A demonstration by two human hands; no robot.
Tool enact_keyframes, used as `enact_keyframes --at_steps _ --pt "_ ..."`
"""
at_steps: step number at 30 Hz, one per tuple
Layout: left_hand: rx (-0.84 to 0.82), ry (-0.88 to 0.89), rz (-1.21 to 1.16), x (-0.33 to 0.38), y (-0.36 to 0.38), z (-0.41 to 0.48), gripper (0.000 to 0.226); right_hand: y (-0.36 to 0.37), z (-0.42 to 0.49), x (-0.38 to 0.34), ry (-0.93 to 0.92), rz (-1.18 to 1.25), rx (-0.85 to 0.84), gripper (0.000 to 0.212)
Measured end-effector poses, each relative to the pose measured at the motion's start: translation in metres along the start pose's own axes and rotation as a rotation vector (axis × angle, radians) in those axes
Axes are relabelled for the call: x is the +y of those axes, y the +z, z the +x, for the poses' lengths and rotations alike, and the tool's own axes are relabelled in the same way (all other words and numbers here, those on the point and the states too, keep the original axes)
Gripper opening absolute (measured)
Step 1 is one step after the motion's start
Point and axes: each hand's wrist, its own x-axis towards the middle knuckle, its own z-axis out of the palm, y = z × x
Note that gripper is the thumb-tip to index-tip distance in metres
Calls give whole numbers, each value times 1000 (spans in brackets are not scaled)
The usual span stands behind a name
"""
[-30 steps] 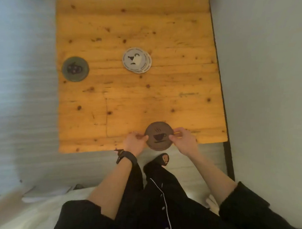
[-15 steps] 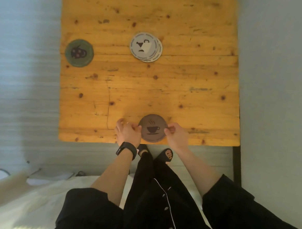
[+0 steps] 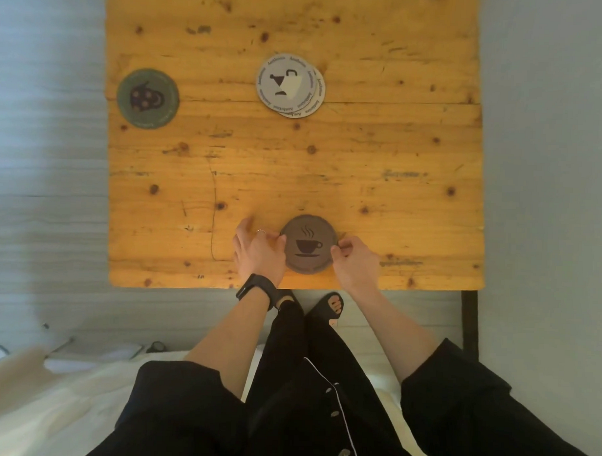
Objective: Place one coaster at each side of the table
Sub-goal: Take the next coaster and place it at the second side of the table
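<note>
A brown coaster (image 3: 307,243) with a steaming cup printed on it lies flat near the front edge of the wooden table (image 3: 295,166). My left hand (image 3: 258,252) touches its left rim with the fingertips. My right hand (image 3: 354,260) pinches its right rim. A green coaster (image 3: 148,98) lies at the table's left edge. Two grey-white coasters (image 3: 289,85) lie stacked and slightly offset near the table's middle, toward the far side.
A pale wall runs along the table's right side, with a black table leg (image 3: 468,322) at the front right corner. Grey floor lies to the left. White bedding (image 3: 64,407) is behind my legs at the lower left.
The brown coaster has slid a little farther in from the table's front edge, both hands moving with it. The camera has shifted, so the table sits more centred.
</note>
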Motion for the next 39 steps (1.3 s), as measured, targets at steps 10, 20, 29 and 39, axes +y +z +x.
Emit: enact_keyframes --at_steps 10,20,29,39 --pt "42 5 7 -2 2 -2 18 0 0 -8 0 -65 -14 20" --pt "19 27 71 -4 0 -5 26 8 -4 -13 -36 -96 -6 13" --pt "-5 188 191 -17 -3 0 25 2 -6 -10 -337 -376 17 14" --pt "-200 324 417 4 -38 36 26 -20 12 -36 -295 -632 -298 19"
